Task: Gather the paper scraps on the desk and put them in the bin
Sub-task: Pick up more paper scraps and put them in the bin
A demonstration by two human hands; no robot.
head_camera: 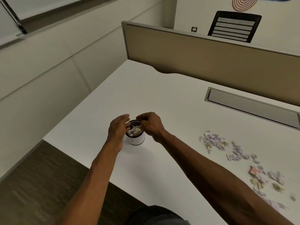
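A small white bin (137,140) with a dark rim stands on the white desk (162,98), filled to the top with paper scraps (134,129). My left hand (117,129) is at the bin's left rim, fingers fairly straight and holding nothing. My right hand (149,124) hovers over the right rim with curled fingers, tips close to the thumb. A pale scrap lies right under those fingertips; whether it is pinched is unclear. Several loose paper scraps (214,141) are strewn over the desk to the right, down to a second patch of scraps (266,179).
A beige partition (203,59) runs along the desk's far edge, with a grey cable flap (250,104) in front of it. A black mesh chair back (233,26) shows behind. The desk's left edge drops to brown carpet (40,184). A small red-and-white piece (253,171) lies among the scraps.
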